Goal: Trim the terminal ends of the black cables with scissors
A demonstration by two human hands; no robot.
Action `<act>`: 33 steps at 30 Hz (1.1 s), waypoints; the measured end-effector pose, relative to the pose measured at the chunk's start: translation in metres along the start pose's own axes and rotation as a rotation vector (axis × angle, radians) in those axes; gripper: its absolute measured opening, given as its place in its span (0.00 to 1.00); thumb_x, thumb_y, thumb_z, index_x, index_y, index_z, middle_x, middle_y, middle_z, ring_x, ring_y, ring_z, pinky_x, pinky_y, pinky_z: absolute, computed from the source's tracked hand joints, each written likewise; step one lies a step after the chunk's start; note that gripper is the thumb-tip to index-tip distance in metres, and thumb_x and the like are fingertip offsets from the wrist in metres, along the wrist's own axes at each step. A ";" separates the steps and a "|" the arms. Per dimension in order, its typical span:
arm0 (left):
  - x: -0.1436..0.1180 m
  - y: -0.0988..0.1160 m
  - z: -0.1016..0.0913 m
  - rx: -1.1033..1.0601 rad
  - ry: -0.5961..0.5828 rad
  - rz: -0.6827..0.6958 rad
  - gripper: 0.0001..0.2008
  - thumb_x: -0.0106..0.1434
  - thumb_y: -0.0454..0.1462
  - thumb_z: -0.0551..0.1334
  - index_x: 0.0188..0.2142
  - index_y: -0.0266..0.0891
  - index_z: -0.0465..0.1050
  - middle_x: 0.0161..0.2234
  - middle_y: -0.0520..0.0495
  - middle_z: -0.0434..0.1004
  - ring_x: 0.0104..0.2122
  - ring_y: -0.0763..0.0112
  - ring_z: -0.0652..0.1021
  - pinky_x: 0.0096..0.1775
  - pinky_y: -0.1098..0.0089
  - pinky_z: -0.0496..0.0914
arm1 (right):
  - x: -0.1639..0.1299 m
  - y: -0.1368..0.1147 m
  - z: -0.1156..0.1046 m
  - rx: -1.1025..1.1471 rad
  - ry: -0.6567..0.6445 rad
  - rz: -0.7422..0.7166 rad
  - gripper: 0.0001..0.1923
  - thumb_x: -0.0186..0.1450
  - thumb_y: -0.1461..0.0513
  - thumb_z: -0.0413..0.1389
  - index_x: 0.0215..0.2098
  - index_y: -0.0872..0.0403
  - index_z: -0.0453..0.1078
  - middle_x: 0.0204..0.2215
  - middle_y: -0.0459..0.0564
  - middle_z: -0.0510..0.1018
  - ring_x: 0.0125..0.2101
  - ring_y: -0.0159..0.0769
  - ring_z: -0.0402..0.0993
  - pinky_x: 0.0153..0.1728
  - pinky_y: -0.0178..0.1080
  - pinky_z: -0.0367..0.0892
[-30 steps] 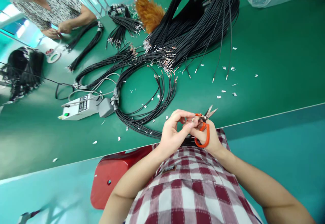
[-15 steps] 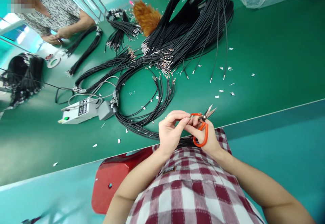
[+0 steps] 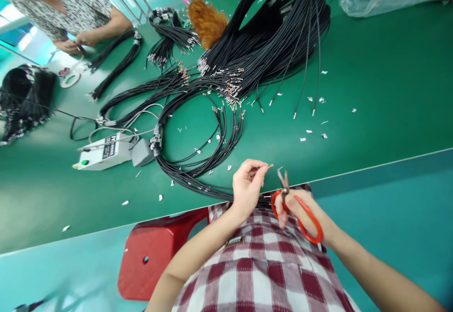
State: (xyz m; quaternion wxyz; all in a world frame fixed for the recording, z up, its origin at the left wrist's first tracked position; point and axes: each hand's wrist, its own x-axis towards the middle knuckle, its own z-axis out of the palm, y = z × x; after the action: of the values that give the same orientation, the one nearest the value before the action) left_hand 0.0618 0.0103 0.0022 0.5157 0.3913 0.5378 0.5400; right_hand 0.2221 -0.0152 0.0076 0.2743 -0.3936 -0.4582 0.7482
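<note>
My left hand (image 3: 247,184) pinches the end of a black cable, and its thin bare wires (image 3: 271,165) poke out past the fingertips. The fingers hide the rest of that end. To its right, my right hand (image 3: 300,208) is closed round red-handled scissors (image 3: 285,191). Their blades point up, slightly apart, close to the wires but not touching them. A looped bundle of black cables (image 3: 184,175) runs across the table edge and passes below my left hand into my lap, over the checked cloth.
A large pile of black cables (image 3: 279,38) lies at the back, beside a brown feathery duster (image 3: 207,21). A white box with a green button (image 3: 104,151) stands left. White scraps dot the green table (image 3: 382,76). A red stool (image 3: 148,260) is below; a co-worker (image 3: 81,14) sits opposite.
My hands have come apart. The right hand has dropped lower with the scissors and turned them so the blades point up; the left hand has shifted slightly right, still pinching the cable end.
</note>
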 end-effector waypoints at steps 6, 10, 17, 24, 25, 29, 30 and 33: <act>0.000 0.000 0.001 0.012 0.001 -0.014 0.09 0.62 0.40 0.66 0.33 0.35 0.74 0.21 0.54 0.70 0.20 0.80 0.70 0.25 0.77 0.65 | 0.005 0.006 0.014 0.082 -0.001 0.246 0.36 0.56 0.31 0.53 0.22 0.55 0.66 0.13 0.43 0.68 0.13 0.27 0.65 0.18 0.31 0.57; -0.002 0.000 -0.001 0.034 -0.010 -0.002 0.08 0.63 0.40 0.66 0.33 0.35 0.73 0.22 0.54 0.71 0.20 0.79 0.70 0.26 0.76 0.66 | 0.008 0.006 0.014 0.114 0.010 0.206 0.35 0.59 0.32 0.51 0.22 0.54 0.65 0.11 0.42 0.66 0.12 0.27 0.64 0.18 0.32 0.56; -0.009 -0.016 -0.005 0.187 0.010 0.147 0.07 0.66 0.39 0.63 0.36 0.37 0.75 0.29 0.50 0.76 0.24 0.78 0.72 0.29 0.75 0.69 | 0.005 0.010 0.018 0.275 -0.005 0.164 0.32 0.62 0.35 0.52 0.21 0.54 0.64 0.11 0.39 0.62 0.11 0.25 0.58 0.16 0.32 0.55; -0.010 -0.020 -0.004 0.364 0.016 0.396 0.05 0.69 0.35 0.60 0.36 0.38 0.73 0.32 0.48 0.76 0.32 0.73 0.76 0.36 0.72 0.71 | 0.011 0.014 0.016 0.132 0.038 0.176 0.33 0.61 0.34 0.52 0.21 0.54 0.63 0.10 0.40 0.63 0.11 0.26 0.59 0.17 0.31 0.55; -0.010 -0.019 -0.003 0.385 0.014 0.426 0.06 0.69 0.34 0.59 0.35 0.38 0.73 0.32 0.48 0.76 0.32 0.73 0.76 0.36 0.72 0.71 | 0.011 0.016 0.015 0.103 0.040 0.185 0.34 0.60 0.33 0.51 0.21 0.53 0.63 0.10 0.41 0.63 0.11 0.26 0.59 0.17 0.32 0.55; -0.007 -0.019 0.001 0.456 -0.009 0.541 0.07 0.69 0.32 0.58 0.35 0.37 0.73 0.31 0.47 0.77 0.32 0.72 0.76 0.37 0.72 0.72 | 0.008 0.033 0.006 0.015 0.101 0.286 0.37 0.54 0.28 0.51 0.19 0.52 0.60 0.09 0.41 0.61 0.11 0.26 0.57 0.15 0.32 0.52; -0.006 -0.020 0.002 0.475 -0.012 0.566 0.07 0.69 0.32 0.57 0.35 0.37 0.73 0.31 0.46 0.77 0.32 0.71 0.76 0.37 0.71 0.72 | 0.007 0.039 0.002 0.012 0.121 0.299 0.37 0.53 0.28 0.51 0.19 0.52 0.60 0.09 0.41 0.60 0.11 0.26 0.56 0.15 0.32 0.51; -0.003 -0.024 0.004 0.536 -0.018 0.638 0.08 0.69 0.33 0.55 0.36 0.37 0.72 0.31 0.44 0.78 0.32 0.69 0.76 0.37 0.70 0.74 | 0.012 0.053 -0.013 0.017 0.136 0.276 0.35 0.54 0.29 0.52 0.20 0.50 0.59 0.11 0.43 0.63 0.11 0.30 0.59 0.14 0.35 0.58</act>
State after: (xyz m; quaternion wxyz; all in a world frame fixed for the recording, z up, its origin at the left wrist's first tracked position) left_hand 0.0698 0.0056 -0.0210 0.2071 0.6636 0.5065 0.5101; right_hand 0.2239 -0.0229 -0.0481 0.2024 -0.5005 -0.3739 0.7542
